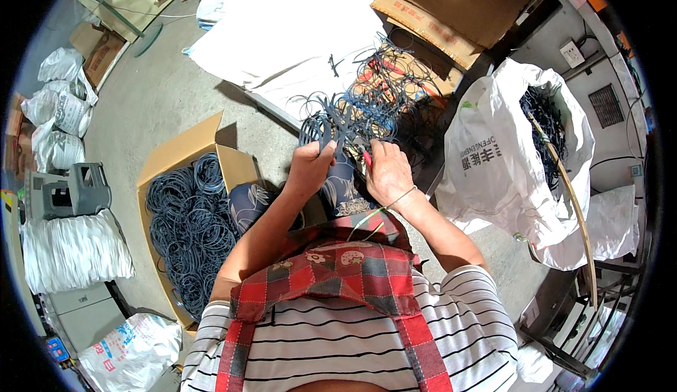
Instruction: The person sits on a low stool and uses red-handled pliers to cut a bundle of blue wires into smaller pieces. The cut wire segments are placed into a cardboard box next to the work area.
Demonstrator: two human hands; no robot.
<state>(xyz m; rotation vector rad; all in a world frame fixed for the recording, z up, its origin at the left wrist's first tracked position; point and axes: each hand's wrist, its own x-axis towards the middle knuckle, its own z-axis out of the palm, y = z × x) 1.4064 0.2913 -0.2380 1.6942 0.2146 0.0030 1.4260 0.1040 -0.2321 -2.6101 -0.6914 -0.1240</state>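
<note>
My left hand is closed on a cluster of dark rubber or plastic rings joined to flat strips. Beside it, my right hand grips a small red-handled hand tool, probably cutters; its jaws are hard to make out among the rings. Both hands are above my knees, at the near edge of a tangled heap of dark rings and strips. This heap lies partly on printed cardboard. To my left, a cardboard box holds many loose dark rings.
A white sheet covers the surface ahead. On the right stands a white woven sack of dark scraps, with a wooden stick leaning across its mouth. An open carton sits at the back right, and a pedestal fan far left.
</note>
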